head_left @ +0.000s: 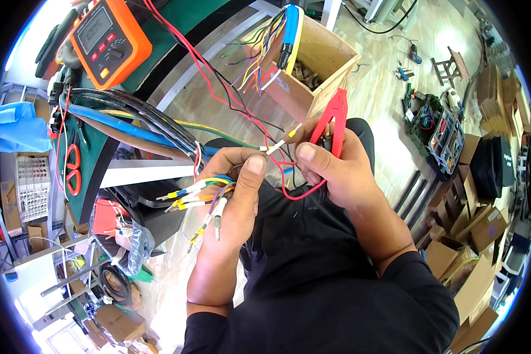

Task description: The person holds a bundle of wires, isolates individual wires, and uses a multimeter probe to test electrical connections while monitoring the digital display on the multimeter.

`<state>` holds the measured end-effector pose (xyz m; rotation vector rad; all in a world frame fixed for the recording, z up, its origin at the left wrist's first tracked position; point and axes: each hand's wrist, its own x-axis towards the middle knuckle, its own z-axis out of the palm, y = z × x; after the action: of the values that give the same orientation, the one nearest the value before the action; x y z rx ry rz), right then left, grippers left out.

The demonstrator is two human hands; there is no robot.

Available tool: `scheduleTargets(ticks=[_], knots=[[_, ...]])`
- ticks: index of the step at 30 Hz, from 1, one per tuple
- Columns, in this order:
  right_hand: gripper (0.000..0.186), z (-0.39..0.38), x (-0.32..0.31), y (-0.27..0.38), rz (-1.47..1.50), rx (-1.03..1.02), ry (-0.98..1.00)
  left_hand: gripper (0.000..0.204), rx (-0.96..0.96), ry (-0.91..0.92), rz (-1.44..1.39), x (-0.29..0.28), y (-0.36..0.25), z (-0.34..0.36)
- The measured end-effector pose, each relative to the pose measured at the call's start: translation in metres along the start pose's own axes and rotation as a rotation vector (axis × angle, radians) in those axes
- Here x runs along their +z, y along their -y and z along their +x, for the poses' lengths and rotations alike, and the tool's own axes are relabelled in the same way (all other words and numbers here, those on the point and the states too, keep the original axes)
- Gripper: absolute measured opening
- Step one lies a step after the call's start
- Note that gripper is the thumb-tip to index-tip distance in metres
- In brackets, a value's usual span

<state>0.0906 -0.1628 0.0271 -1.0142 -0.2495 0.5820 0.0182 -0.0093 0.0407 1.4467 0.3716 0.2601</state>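
My left hand (236,183) is closed round a bundle of coloured wires with labelled, crimped ends (197,197) fanning out below my thumb. A white sleeved wire end with a yellow tip (277,146) sticks up between my hands. My right hand (327,168) grips a large red clamp clip (337,109), pointing upward, with a red lead looping beneath. A sheathed cable bundle (118,112) runs from the green-topped bench (93,168) toward my left hand. Red and black leads (218,76) cross above both hands.
An orange meter (109,41) and red-handled scissors (72,171) lie on the bench. A wooden box (342,62) stands ahead, a blue cable (290,29) over it. An open tool case (436,130), a small stool (448,65) and cardboard boxes (478,271) are rightward; a lined bin (118,233) is leftward.
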Motion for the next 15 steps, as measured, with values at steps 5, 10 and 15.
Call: scheduleTargets(ticks=[5, 10, 15], knots=[[0.021, 0.0022, 0.0004, -0.0006, -0.025, -0.046, -0.025, 0.024, -0.008, 0.056, 0.051, -0.0047, -0.0016, -0.0003], [0.018, 0.0008, -0.0023, -0.0036, -0.130, -0.074, -0.034, 0.022, -0.040, 0.095, 0.060, -0.0061, -0.0052, -0.0024], [0.013, -0.0005, -0.0045, -0.0031, -0.097, -0.060, -0.019, 0.025, 0.141, 0.138, 0.179, -0.0066, -0.0032, -0.0005]])
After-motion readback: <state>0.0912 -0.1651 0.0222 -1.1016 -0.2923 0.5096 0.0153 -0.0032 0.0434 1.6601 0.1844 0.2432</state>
